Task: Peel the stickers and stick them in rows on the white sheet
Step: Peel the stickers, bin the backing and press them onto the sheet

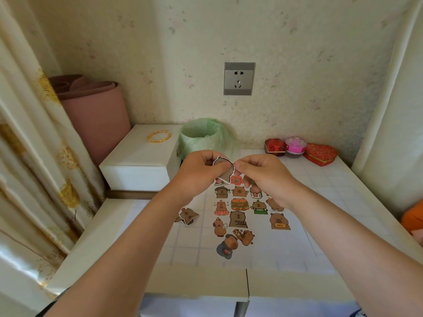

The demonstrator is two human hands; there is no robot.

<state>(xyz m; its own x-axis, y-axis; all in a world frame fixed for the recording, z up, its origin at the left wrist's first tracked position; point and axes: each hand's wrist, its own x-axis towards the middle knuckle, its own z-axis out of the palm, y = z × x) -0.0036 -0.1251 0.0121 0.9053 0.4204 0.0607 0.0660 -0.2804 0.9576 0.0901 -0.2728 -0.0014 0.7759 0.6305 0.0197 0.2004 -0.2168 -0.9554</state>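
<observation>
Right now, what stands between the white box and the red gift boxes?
A green-lined bin, close beside the white box, seen in the head view.

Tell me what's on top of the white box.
A coiled gold chain lies on the box lid, near the back. The lid's right edge is hidden behind the bin and left hand, so that part cannot be seen.

I read one text only: "Hello", on the yellow placard of the brown capybara paper sticker (279, 221).
</observation>
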